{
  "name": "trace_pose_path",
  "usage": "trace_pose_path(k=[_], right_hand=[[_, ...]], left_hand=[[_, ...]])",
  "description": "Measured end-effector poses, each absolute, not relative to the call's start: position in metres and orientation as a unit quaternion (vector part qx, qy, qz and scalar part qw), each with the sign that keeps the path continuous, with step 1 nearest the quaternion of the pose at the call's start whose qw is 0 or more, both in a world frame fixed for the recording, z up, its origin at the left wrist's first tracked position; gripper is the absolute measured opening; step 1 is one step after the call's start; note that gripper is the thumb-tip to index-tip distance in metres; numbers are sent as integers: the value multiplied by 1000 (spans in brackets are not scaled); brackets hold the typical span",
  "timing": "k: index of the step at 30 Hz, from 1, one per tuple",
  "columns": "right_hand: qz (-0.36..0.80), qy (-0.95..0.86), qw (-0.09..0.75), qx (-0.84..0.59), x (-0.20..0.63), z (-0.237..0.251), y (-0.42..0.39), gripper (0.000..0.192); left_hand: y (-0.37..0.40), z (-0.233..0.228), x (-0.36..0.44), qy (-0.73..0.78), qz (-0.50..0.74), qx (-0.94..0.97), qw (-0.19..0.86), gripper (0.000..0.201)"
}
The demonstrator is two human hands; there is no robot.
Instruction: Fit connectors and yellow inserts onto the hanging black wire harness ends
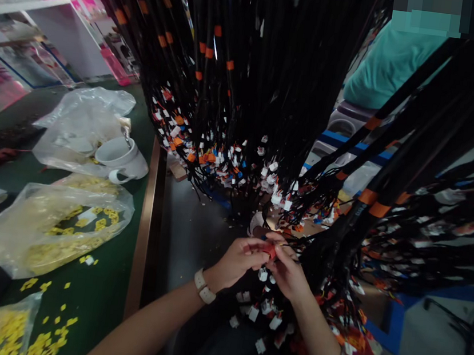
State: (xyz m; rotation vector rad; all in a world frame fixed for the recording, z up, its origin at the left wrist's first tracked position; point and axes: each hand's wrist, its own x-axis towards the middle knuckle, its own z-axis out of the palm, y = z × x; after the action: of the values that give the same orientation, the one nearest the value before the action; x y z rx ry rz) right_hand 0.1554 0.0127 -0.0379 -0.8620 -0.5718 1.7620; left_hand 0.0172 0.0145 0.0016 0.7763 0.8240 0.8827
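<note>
My left hand (238, 258) and my right hand (290, 273) meet in front of me, both pinching a small red connector (270, 252) on a black wire. Thick bundles of black wire harnesses (248, 87) with orange tape bands hang down in front of me. Their ends carry many white, red and blue plugs (238, 166). More white plugs (266, 313) dangle just under my hands. A pale watch sits on my left wrist and a metal bracelet on my right.
To the left a green bench (97, 293) holds clear bags of small yellow parts (62, 225), loose yellow pieces, a white mug (122, 158) and crumpled plastic (84, 118). A person in a teal top (389, 64) stands behind the harnesses at upper right.
</note>
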Motion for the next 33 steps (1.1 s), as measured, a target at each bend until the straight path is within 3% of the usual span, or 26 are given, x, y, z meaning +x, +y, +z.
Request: trace_pose_path(k=[6, 21, 33], right_hand=[[725, -296, 520, -342, 155, -38, 7, 26], [753, -311, 488, -314, 163, -38, 2, 23], [750, -259, 491, -359, 157, -36, 9, 24]], left_hand=[[12, -2, 19, 423, 394, 434, 691, 21], [6, 4, 17, 433, 383, 439, 688, 22], [13, 2, 11, 348, 385, 297, 802, 31]])
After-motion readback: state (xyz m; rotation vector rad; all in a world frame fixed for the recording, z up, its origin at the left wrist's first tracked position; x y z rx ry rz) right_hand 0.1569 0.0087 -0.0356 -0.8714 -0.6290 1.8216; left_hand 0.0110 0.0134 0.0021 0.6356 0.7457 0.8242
